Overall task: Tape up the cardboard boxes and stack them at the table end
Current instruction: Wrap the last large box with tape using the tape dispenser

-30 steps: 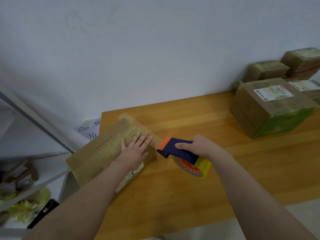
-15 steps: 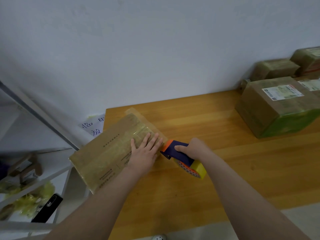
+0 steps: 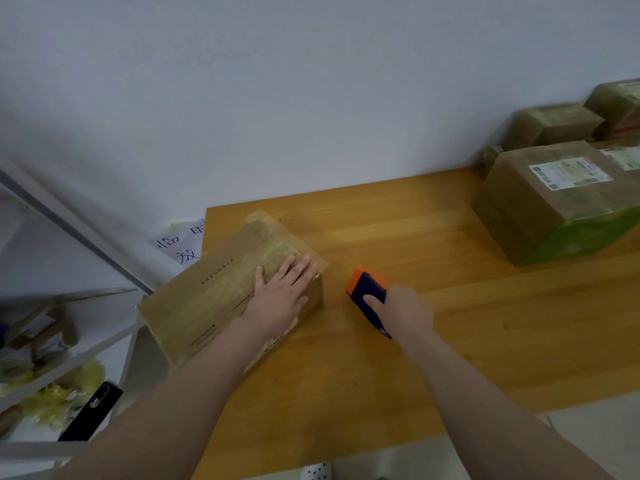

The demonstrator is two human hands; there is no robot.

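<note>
So our left grip [image 3: 282, 296] is released and lying flat on top of the cardboard box [image 3: 204, 306], fingers straight and a bit spread, pressing down near the box's right end. The box sits at the left corner of the counter [image 3: 415, 368], and its far-left end sticks out past the counter's edge.

Just right of that grip, clear of the box, our right grip [image 3: 405, 313] is clenched round the tape dispenser [image 3: 369, 285]. The thumb is on the blue body and the orange end points away from us. The roll itself is hidden under the hand.

Well off to the right of the right grip, by the wall, there's a taped box [image 3: 540, 209] with a shipping label, plus two smaller boxes [image 3: 554, 124] behind it.

Left of and below the left grip we've got a white shelf [image 3: 69, 362] with a black phone [image 3: 91, 410] on it, and a handwritten paper note [image 3: 180, 245] beyond the box.
</note>
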